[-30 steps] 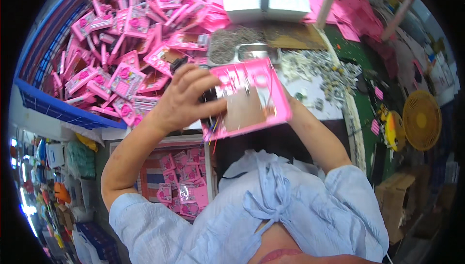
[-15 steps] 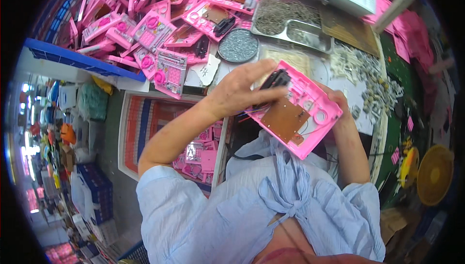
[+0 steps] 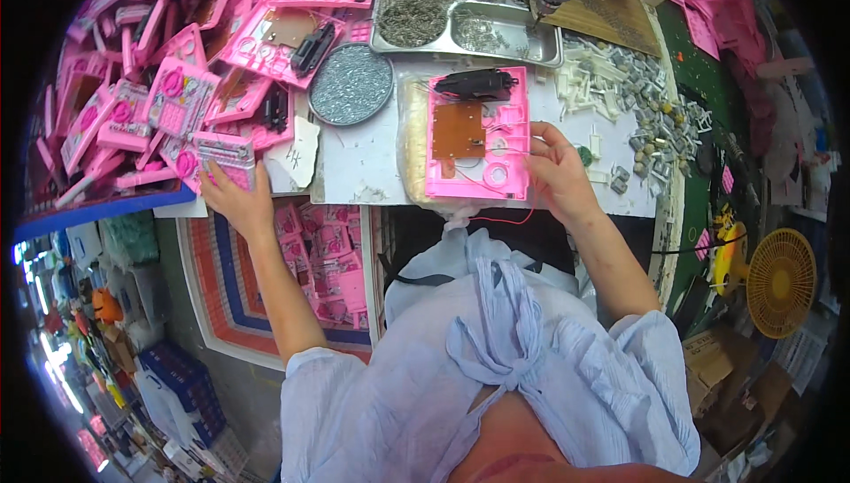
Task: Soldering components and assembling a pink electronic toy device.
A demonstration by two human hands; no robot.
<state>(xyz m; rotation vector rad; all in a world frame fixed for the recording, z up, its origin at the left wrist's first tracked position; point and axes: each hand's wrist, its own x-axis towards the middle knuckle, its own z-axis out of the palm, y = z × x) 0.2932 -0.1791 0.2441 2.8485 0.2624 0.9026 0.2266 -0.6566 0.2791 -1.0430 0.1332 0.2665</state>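
An open pink plastic toy casing (image 3: 505,184) lies in front of me, inner side up. It carries a brown circuit board (image 3: 458,133), a black part (image 3: 478,84) along its far edge, and thin wires. One red wire hangs over its near edge. My right hand (image 3: 567,184) grips the casing's right edge with thumb and fingertips. Out to the left, my left hand (image 3: 241,204) has its thumb and fingers around the near end of another pink toy casing (image 3: 226,148), patterned side up, at the front of a large pile.
Similar pink casings (image 3: 181,98) fill a blue-rimmed crate. A round dish of small metal parts (image 3: 351,85), a steel tray (image 3: 553,49) of springs and loose white and grey pieces (image 3: 611,85) surround the work. Below left stands a box (image 3: 199,284) of pink parts.
The open casing has gone from tilted in my hands down to the table. My left hand has left its black part and reached left to the pile. The view has shifted.
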